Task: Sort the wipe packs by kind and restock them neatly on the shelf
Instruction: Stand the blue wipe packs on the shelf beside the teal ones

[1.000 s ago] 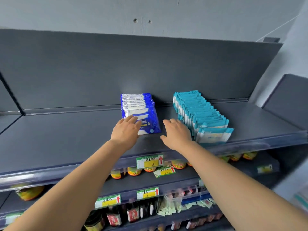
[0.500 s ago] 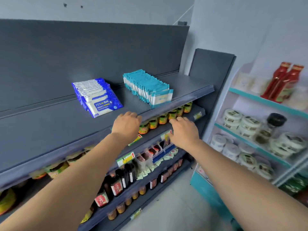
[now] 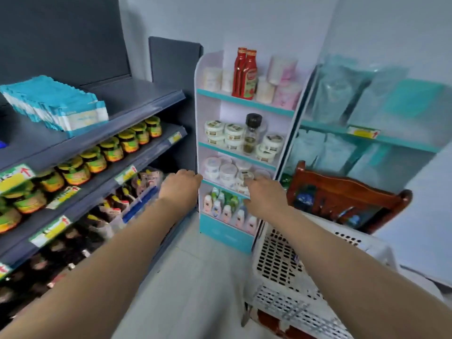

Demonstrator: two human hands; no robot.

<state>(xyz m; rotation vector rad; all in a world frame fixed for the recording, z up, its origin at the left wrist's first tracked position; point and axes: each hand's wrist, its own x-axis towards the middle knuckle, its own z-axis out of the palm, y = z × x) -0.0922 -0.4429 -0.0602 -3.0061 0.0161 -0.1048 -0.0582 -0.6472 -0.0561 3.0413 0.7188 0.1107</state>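
A row of teal-and-white wipe packs (image 3: 56, 106) stands on the dark grey top shelf (image 3: 146, 99) at the upper left. Only a sliver of a blue wipe pack (image 3: 2, 144) shows at the left edge. My left hand (image 3: 181, 185) hangs in mid-air with its fingers loosely curled and holds nothing. My right hand (image 3: 263, 195) is stretched out beside it, fingers relaxed and empty. Both hands are well right of the wipe packs and below shelf height. A white perforated basket (image 3: 281, 263) sits under my right forearm; its contents are hidden.
Jars with yellow-green labels (image 3: 110, 148) line the shelf below the wipes, dark bottles (image 3: 73, 241) lower still. A narrow white-and-teal rack (image 3: 244, 143) with ketchup bottles, tubs and lotions stands ahead. A red-brown wooden chair back (image 3: 347, 189) rises behind the basket. Pale floor lies between.
My view has swung right, away from the top shelf. Both hands left the wipe packs and dropped, empty, towards the basket side. The blue packs slid almost out of view.
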